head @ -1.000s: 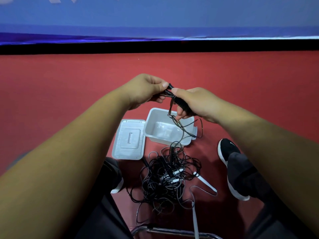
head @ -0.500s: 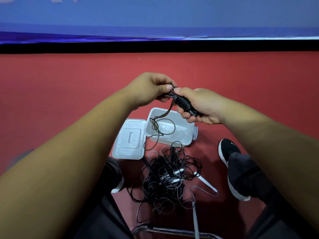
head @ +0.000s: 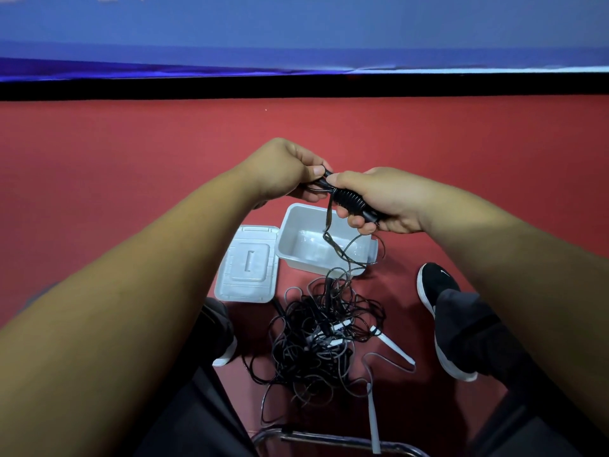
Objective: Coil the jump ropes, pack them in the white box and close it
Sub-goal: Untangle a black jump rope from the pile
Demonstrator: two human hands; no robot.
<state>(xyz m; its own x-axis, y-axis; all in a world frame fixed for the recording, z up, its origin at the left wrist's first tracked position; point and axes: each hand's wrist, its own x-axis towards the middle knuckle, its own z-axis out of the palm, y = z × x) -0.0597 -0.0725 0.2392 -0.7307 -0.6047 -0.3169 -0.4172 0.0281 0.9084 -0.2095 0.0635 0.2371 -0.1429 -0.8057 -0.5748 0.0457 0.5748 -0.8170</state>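
**A:** What has changed in the last second?

**B:** The slack loop that dangled over the white box (head: pixel 296 240) is gone. It has been wound up, so more turns of cord (head: pixel 352 200) now sit round the black handles (head: pixel 369 215). The right hand (head: pixel 385 199) is curled round that wound part. The left hand (head: pixel 283 169) pinches the far end. Both are up above the box.

**A:** So this rope is nearly coiled?

**B:** I'd judge not. A strand (head: pixel 342 255) runs down across the box's near rim into the tangled pile (head: pixel 323 341) on the floor (head: pixel 131 179). I cannot tell how much of that pile belongs to this rope. Nothing is in the box yet, and the lid (head: pixel 247 263) lies flat just beside it on the left.

**A:** Is there room to work?

**B:** There's plenty of open red floor beyond the box, up to the black strip (head: pixel 296 87) under the blue wall. Nearer in it's tight, with the right shoe (head: pixel 435 286) and the left shoe (head: pixel 225 352) either side of the pile and a metal bar (head: pixel 329 438) at the bottom. A hard pull on the strand might drag the box.
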